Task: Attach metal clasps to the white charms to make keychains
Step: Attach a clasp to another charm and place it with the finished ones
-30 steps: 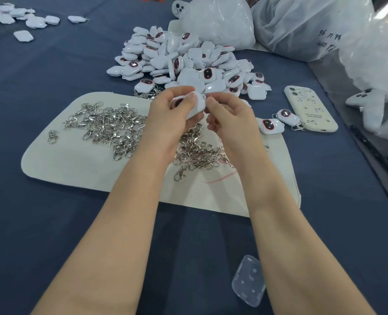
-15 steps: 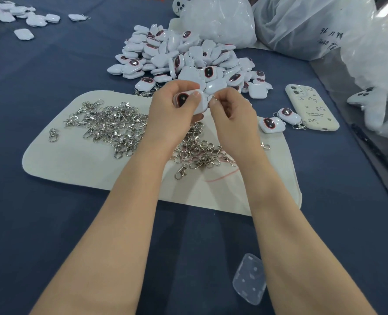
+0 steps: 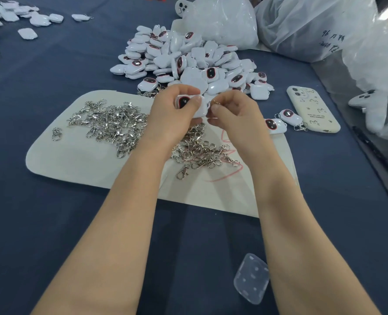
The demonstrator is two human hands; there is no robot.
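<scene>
My left hand [image 3: 171,114] grips a white charm [image 3: 189,105] with a dark, red-rimmed face, held above the white mat [image 3: 75,155]. My right hand [image 3: 234,112] pinches a small metal ring [image 3: 217,101] at the charm's right edge; the rest of the clasp is hidden by my fingers. A heap of loose metal clasps [image 3: 118,123] lies on the mat under my hands. Behind my hands sits a large pile of white charms [image 3: 188,57]. Two charms with clasps on them [image 3: 284,120] lie to the right of the mat.
A cream phone [image 3: 313,109] lies face down at the right. Clear plastic bags [image 3: 302,26] fill the back right. More charms [image 3: 25,17] are scattered at the far left. A clear plastic case [image 3: 251,278] rests on the blue cloth near me.
My left hand has turned the charm so its dark face shows. My right hand's fingers have shifted to pinch the ring at the charm's edge. Both hands stay over the mat.
</scene>
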